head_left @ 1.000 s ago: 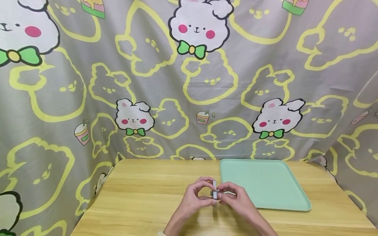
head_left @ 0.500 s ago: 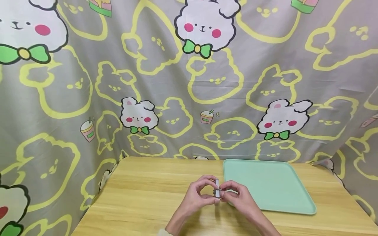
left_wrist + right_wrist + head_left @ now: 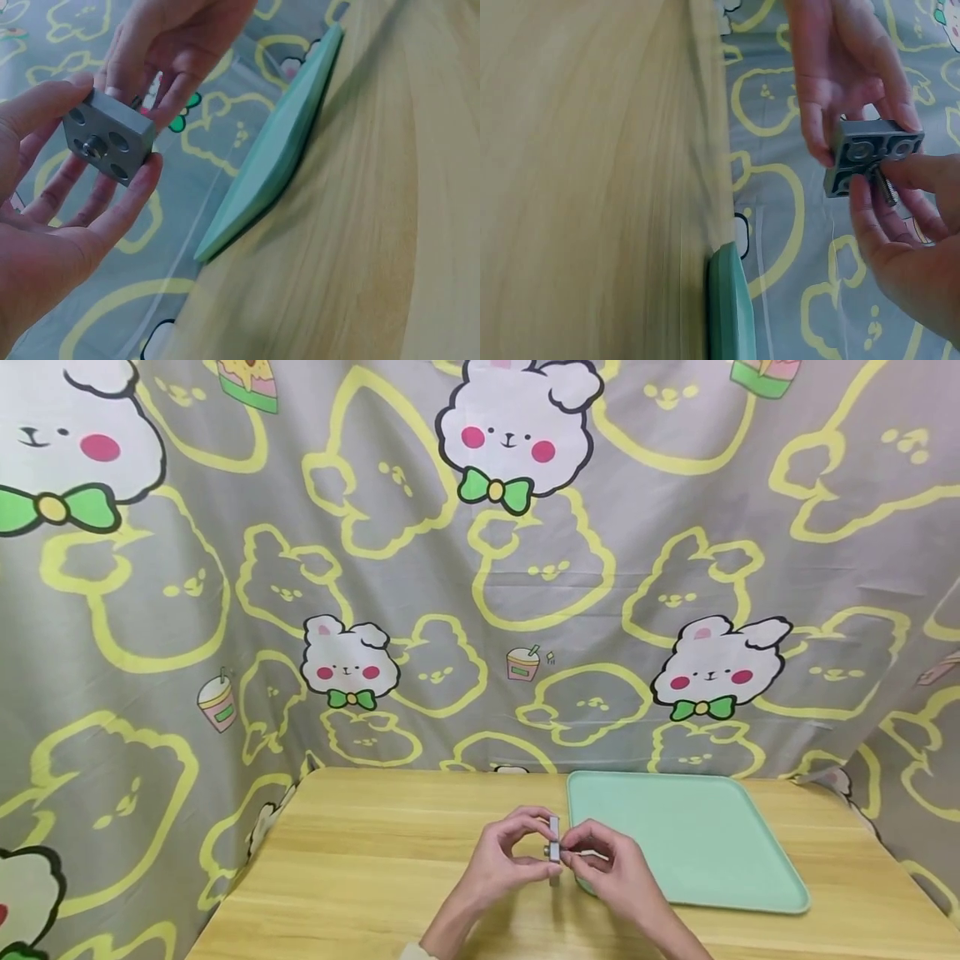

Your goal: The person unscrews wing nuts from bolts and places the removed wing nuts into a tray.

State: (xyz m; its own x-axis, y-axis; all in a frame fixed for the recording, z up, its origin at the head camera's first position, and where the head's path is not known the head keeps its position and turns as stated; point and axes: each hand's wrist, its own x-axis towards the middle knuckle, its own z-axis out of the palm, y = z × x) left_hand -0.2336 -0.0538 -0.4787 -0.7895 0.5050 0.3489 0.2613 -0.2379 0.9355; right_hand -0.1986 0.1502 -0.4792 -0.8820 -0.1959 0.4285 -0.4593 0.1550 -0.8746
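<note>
My left hand [image 3: 501, 856] holds a small square grey metal block [image 3: 116, 124] by its opposite edges, between thumb and fingertips, above the table. Several round holes pierce the block, and a metal stud end [image 3: 94, 148] shows at the centre of its left face. On the other side, in the right wrist view, a threaded screw [image 3: 886, 187] sticks out from the middle of the block at a slant. Thumb and fingertips of my right hand [image 3: 613, 864] pinch around this screw, close against the block. The fingers partly cover where the screw enters.
A light green tray [image 3: 697, 843] lies on the wooden table [image 3: 375, 852], behind and to the right of my hands. Behind the table hangs a grey curtain [image 3: 420, 585] with yellow outlines and white bunny faces.
The head view has shifted slightly. My left hand keeps its hold on the block; the right fingertips have drawn slightly off its right face, with a thin dark part showing between.
</note>
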